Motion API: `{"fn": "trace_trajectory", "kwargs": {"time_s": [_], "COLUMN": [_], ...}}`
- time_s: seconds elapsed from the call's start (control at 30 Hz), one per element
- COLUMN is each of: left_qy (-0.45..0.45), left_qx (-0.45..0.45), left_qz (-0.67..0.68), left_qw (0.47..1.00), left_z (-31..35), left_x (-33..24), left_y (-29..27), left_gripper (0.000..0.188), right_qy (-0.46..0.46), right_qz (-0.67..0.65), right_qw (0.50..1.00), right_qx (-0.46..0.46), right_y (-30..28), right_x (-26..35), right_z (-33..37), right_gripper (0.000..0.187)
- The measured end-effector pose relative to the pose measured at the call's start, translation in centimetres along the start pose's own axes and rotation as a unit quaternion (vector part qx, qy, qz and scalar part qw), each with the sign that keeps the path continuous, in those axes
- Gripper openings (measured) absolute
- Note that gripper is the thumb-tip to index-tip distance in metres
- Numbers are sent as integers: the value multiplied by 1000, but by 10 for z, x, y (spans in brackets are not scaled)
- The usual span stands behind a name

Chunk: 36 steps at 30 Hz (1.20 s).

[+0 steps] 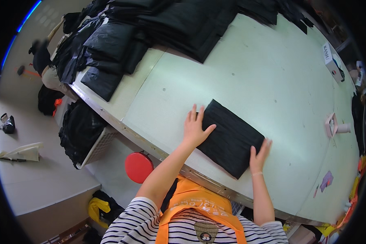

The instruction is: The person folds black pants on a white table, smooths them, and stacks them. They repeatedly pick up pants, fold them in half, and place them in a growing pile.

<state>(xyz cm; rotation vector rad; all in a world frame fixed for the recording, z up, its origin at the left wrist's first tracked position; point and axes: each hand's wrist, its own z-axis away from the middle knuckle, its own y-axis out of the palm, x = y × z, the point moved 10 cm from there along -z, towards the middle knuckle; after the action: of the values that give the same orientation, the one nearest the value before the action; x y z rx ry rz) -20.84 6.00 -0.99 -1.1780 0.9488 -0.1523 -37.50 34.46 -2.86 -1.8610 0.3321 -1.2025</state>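
Observation:
A folded black garment (232, 136) lies flat on the pale table (191, 83) in front of me, a neat rectangle set at a slant. My left hand (196, 128) rests at its left end, fingers spread and the thumb on the cloth. At the opposite end, my right hand (259, 156) touches the right edge, its thumb on top and its fingers stretched along the side. Neither hand grips the cloth. What kind of garment it is cannot be made out.
Stacks of folded black garments (179, 28) cover the table's far left. A white box (332, 63) and a pink holder (331, 125) stand on the right. Beside the table are a red stool (138, 167) and a white basket (97, 148) of black cloth. Another person (49, 67) works at the far left.

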Motion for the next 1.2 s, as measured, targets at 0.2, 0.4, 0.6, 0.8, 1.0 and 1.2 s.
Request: {"fn": "trace_trajectory", "kwargs": {"time_s": [0.2, 0.4, 0.6, 0.8, 1.0, 1.2], "left_qy": [-163, -190, -70, -175, -164, -61], "left_qx": [130, 232, 25, -72, -142, -349], "left_qz": [234, 420, 324, 256, -214, -356], "left_qw": [950, 856, 943, 948, 953, 864], "left_z": [2, -41, -216, -372, -441, -422], "left_x": [59, 98, 206, 355, 443, 383], "left_y": [21, -19, -320, -573, -495, -524], "left_gripper": [79, 76, 45, 62, 66, 58], "right_qy": [210, 275, -5, -155, -104, -87], "right_qz": [-219, -325, -363, -439, -319, -398], "right_qw": [950, 901, 920, 884, 940, 912], "right_qx": [75, 84, 149, 49, 56, 43], "right_y": [23, 43, 142, 271, 422, 371], "right_x": [-52, 61, 369, 614, 640, 593], "right_z": [66, -7, -152, -292, -313, -307], "right_gripper": [52, 72, 59, 60, 67, 48]}}
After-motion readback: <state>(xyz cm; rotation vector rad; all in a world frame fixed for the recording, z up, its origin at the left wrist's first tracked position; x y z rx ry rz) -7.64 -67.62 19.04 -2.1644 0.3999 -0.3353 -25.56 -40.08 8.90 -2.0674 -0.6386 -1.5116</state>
